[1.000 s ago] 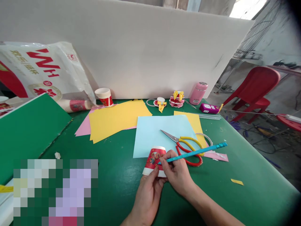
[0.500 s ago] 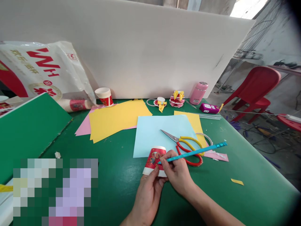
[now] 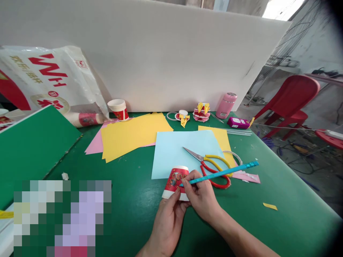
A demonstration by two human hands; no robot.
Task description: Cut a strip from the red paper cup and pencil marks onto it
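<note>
My left hand is closed on a red and white paper cup with a printed dragon, its thumb over the lower edge. Between the fingers of my right hand is a blue pencil, slanting up to the right, its tip at the cup's printed side. Beyond the hands, scissors with red and yellow handles lie spread across a light blue sheet. The pencil passes above the scissors' handles. My left palm hides part of the cup's lower end.
Yellow sheets lie over pink paper. Along the back stand paper cups, two decorated cup pieces and a pink bottle, near a purple packet. A green board leans at left; a yellow scrap lies right.
Almost nothing differs. Both hands hold the cup and pencil in nearly the same position; the view has shifted very slightly.
</note>
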